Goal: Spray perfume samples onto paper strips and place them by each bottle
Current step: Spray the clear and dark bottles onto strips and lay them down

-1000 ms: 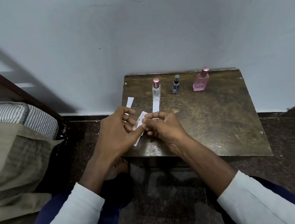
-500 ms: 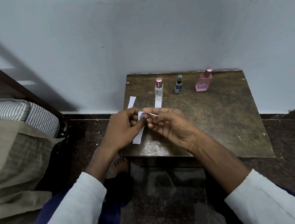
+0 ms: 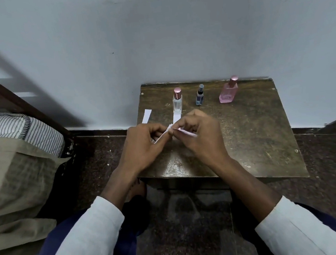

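A: State the condition of each hand.

B: The left hand (image 3: 142, 143) pinches a small bundle of white paper strips (image 3: 160, 136) between thumb and fingers. The right hand (image 3: 201, 136) pinches one separated strip (image 3: 188, 133) at the point where the two hands meet. Both hands are above the near half of the table (image 3: 255, 140).

A: Why are the strips held this way?

B: The probable purpose is to peel a single strip off the bundle. One hand anchors the bundle; the other draws the top strip clear toward the right.

A: Where do the other task items stand?

B: Just beyond the fingertips, a placed strip (image 3: 176, 117) lies on the table, its far end touching the clear bottle with a pink cap (image 3: 177, 101). This indicates the first sample is done. A spare strip (image 3: 147, 116) lies near the table's left edge, apart from any bottle. Further right, along the back near the wall, stand a small dark blue bottle (image 3: 199, 95) and a pink bottle (image 3: 228, 91). Neither has a strip beside it, so two samples remain.
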`<state>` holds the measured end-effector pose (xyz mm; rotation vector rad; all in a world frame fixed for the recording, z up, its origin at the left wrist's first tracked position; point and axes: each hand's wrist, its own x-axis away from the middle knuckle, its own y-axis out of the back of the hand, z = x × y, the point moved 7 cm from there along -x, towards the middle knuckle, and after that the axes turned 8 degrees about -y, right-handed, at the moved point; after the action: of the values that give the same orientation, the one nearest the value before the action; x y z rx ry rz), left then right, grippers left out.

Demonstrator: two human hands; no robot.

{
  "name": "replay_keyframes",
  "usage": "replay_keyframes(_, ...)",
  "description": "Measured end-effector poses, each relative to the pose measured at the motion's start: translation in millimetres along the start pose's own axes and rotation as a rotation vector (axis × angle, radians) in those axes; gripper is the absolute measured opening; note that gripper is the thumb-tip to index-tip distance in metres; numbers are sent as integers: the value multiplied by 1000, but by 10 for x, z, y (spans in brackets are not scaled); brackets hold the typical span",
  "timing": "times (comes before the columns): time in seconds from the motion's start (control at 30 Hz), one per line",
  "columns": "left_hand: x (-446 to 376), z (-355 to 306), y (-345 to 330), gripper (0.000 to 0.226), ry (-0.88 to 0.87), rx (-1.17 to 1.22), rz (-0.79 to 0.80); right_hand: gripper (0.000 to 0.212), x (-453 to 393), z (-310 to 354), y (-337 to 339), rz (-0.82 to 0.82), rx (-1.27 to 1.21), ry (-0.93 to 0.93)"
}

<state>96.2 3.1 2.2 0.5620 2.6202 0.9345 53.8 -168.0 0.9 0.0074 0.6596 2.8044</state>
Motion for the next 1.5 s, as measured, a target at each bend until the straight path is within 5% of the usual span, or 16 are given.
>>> replay_keyframes(0.27,-7,-20,-28,17,19,11,-20,3,3,54,89,-117,128,93)
replay_keyframes(0.43,-10,0,-23,11,21,-3,2,5,31,70,26,-31,138,128)
replay_keyframes(0.53,29,41,59,15,46,-14,-19,11,-139,-289,564,-367,115,-231)
replay_keyframes(0.6,62,123,153,15,108,26,-76,9,-162,-399,905,-539,136,-301)
replay_keyframes(0.83,37,286,72,16,210,-84,-105,9,-138,-364,493,-190,136,-195)
replay_keyframes(1.23,-100,353,-33,19,197,-253,-81,39,-185,-388,446,-89,201,-163)
replay_keyframes(1.5,-130,154,28,22,126,-313,-216,17,-191,-431,543,-96,88,-180)
